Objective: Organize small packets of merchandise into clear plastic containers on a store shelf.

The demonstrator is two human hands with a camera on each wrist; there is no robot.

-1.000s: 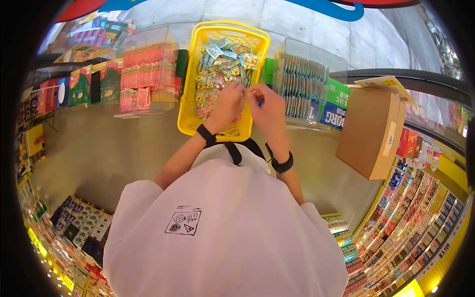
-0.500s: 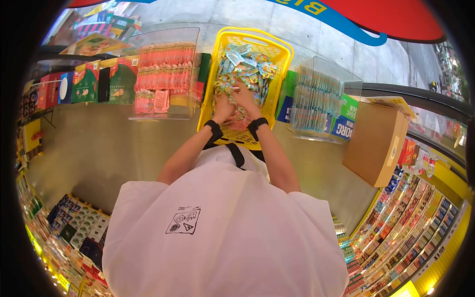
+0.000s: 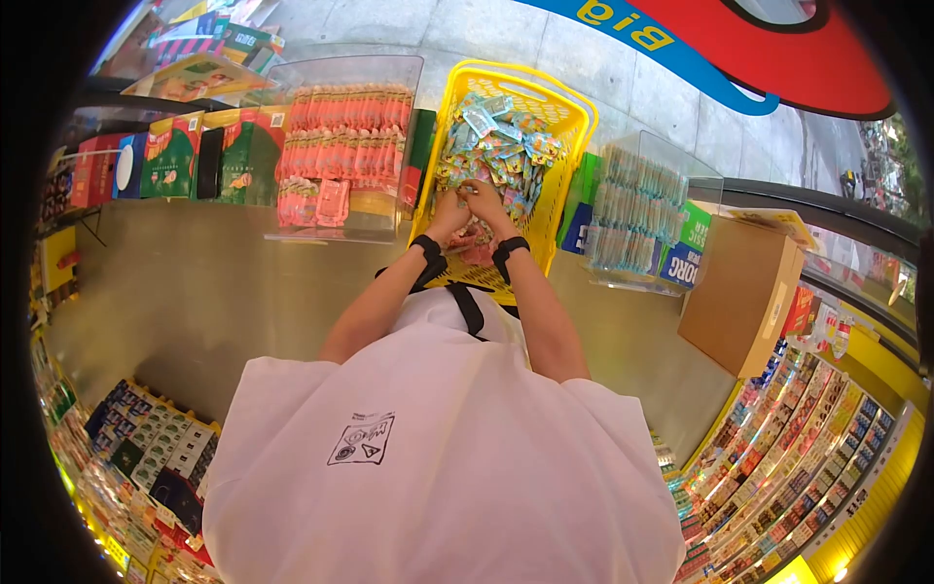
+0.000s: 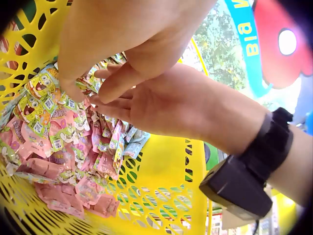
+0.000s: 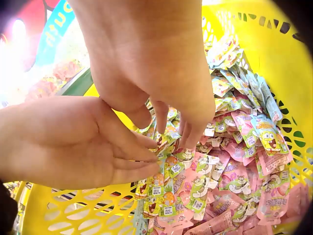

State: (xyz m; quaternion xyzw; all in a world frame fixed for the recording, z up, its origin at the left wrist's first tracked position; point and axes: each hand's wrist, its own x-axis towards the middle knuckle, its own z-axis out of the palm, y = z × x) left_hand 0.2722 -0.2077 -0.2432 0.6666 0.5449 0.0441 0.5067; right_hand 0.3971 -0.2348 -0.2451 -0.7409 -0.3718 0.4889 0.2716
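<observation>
— How are my hands set?
— Your left hand [image 3: 450, 218] is flat, fingers [image 5: 132, 169] straight and together, tips touching the snack packets [image 3: 498, 131]. Your right hand [image 3: 485, 206] is loosely open, its fingertips [image 5: 188, 139] bent down onto the same pile.
— Where's that pile?
— Inside the yellow basket [image 3: 574, 136] on the bench [image 3: 195, 282]. Both forearms reach forward, hands just beside each other.

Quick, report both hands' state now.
Left hand: open, fingers straight against the packets in the basket.
Right hand: open, fingertips touching the packets.
</observation>
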